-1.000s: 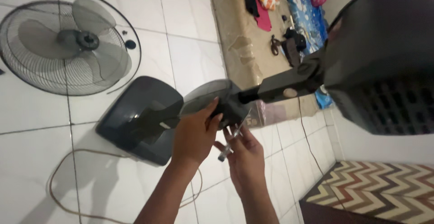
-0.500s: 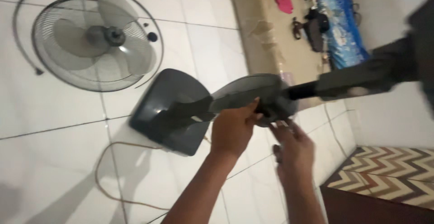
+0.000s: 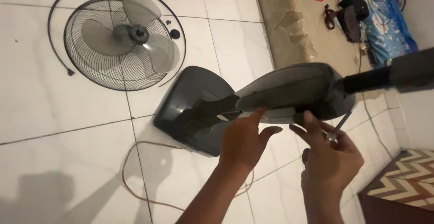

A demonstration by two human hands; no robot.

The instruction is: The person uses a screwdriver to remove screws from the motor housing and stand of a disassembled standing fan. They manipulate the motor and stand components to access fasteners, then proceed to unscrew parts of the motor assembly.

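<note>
**Fan base held up off the floor, screwdriver at its underside**

Head view: the left hand [image 3: 244, 140] presses open-palmed against the lower rim of the round grey fan base [image 3: 294, 90], fingers spread and curling over the edge, steadying it rather than clamping it. The base is tilted up on its edge in the air, just above both hands, with its dark pole [image 3: 389, 75] running off to the right past the right hand. The right hand [image 3: 332, 160] is closed around a thin metal screwdriver [image 3: 338, 127], whose shaft rises from the fist to the base's underside; whether the tip is seated in a screw cannot be told.

Judging by its shape, the base is a stiff, smooth plastic shell, probably weighted and so heavy for its size, and the long pole would make it want to swing. The rim where the left hand lies looks the safest hold; the domed top would be slippery.

Beyond the left hand, a second dark base cover [image 3: 190, 108] lies on the white tiled floor [image 3: 54, 97], with a thin cord [image 3: 131, 179] looping below it. Further beyond lies a wire fan guard with blades [image 3: 122, 43], which looks light and easily bent.
</note>
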